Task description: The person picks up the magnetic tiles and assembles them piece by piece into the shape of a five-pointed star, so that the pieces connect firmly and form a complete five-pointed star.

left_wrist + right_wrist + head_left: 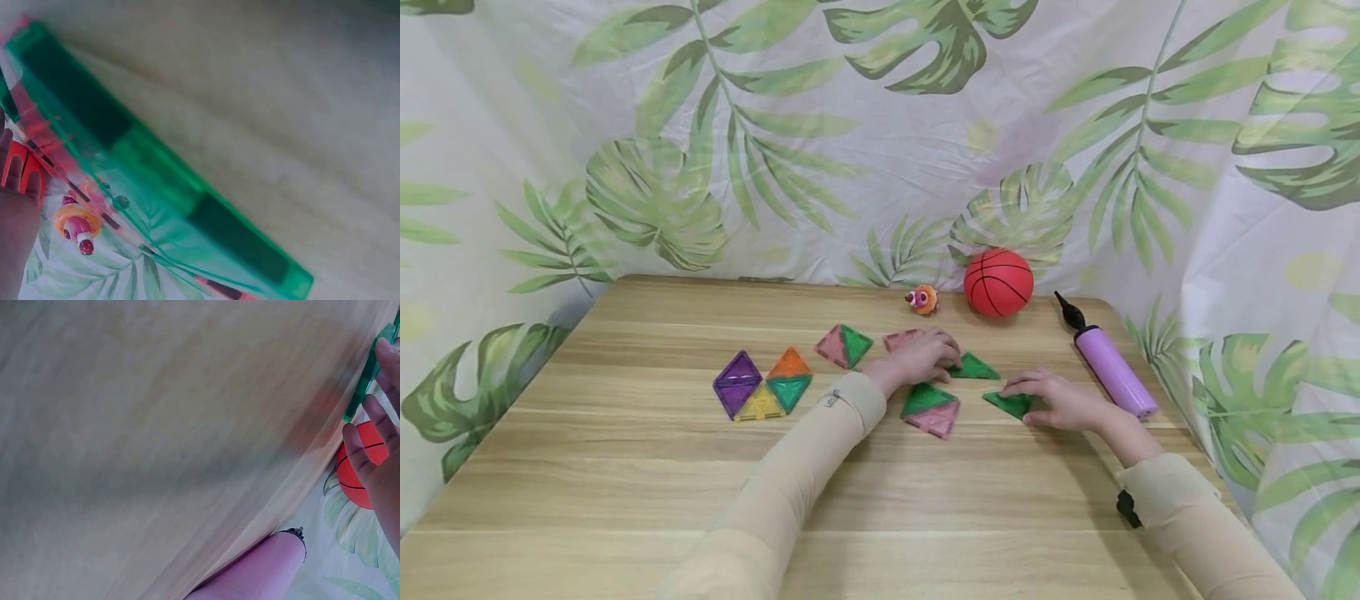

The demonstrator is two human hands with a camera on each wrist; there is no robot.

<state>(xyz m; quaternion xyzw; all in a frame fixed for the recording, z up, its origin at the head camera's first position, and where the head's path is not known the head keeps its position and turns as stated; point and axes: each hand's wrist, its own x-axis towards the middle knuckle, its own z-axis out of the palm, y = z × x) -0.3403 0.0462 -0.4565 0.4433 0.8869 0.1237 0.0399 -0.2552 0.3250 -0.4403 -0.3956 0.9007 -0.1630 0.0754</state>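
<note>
In the head view my left hand reaches over the table with fingers bent down at the left corner of a green triangular tile. The thumb is hidden, so a grip cannot be made out. Partly behind this hand lies a pink tile. Below it a green triangle and a pink triangle lie edge to edge. My right hand pinches another green triangular tile, low over the table. The right wrist view shows fingertips against this green tile.
Further left lie a pink-and-green tile pair and a joined group of purple, yellow, teal and orange triangles. A small toy figure and red basketball stand at the back. A purple hand pump lies at the right.
</note>
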